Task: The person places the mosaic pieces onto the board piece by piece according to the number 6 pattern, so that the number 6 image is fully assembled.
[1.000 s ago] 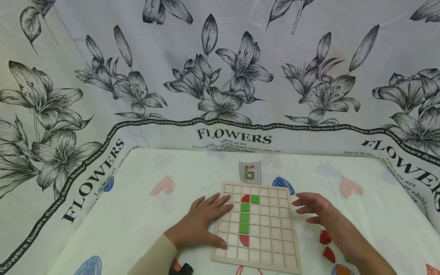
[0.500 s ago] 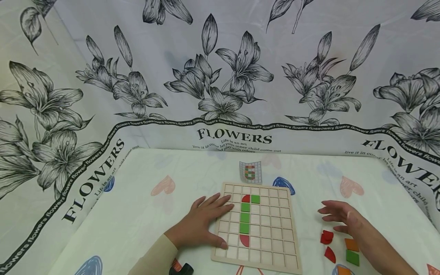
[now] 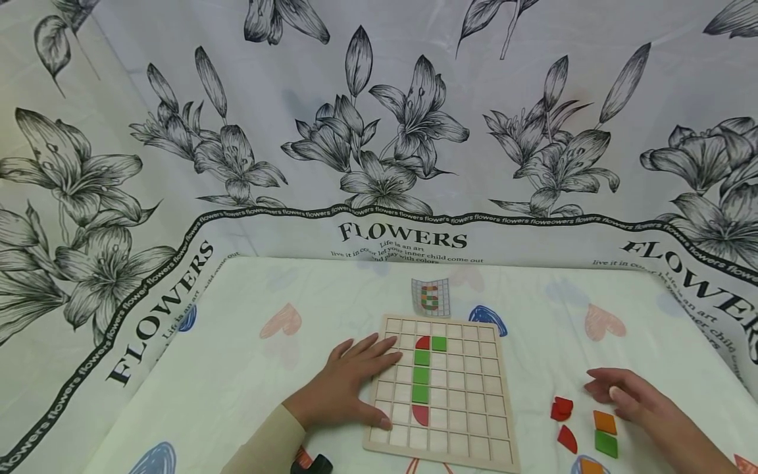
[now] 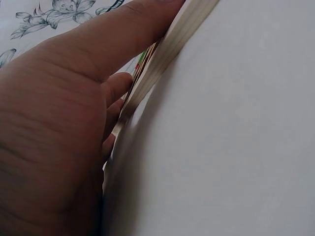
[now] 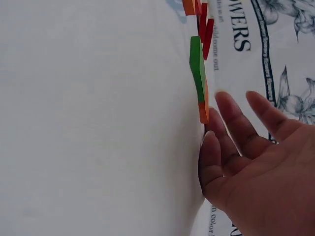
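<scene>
My left hand (image 3: pixel 346 382) rests with spread fingers over the left edge of a wooden grid board (image 3: pixel 468 421). On the board, green square tiles (image 3: pixel 420 375) form a column, with a red quarter-round tile (image 3: pixel 420 415) at either end; another green tile (image 3: pixel 439 343) lies beside the upper red one. My right hand (image 3: pixel 636 398), holding nothing, has loosely bent fingers beside an orange tile (image 3: pixel 605 422) and a loose green tile (image 3: pixel 606 444). In the right wrist view its thumb and fingertips are close to the orange tile (image 5: pixel 204 110).
A small printed card (image 3: pixel 431 297) with a coloured grid pattern lies behind the board. Loose red pieces (image 3: pixel 562 409) and another orange tile (image 3: pixel 592 467) are on the cloth at the right. A black object (image 3: pixel 320 464) is by the left sleeve.
My right hand has moved from beside the board's right edge rightward and nearer to me, uncovering the orange and green tiles. My left hand and the board stay put.
</scene>
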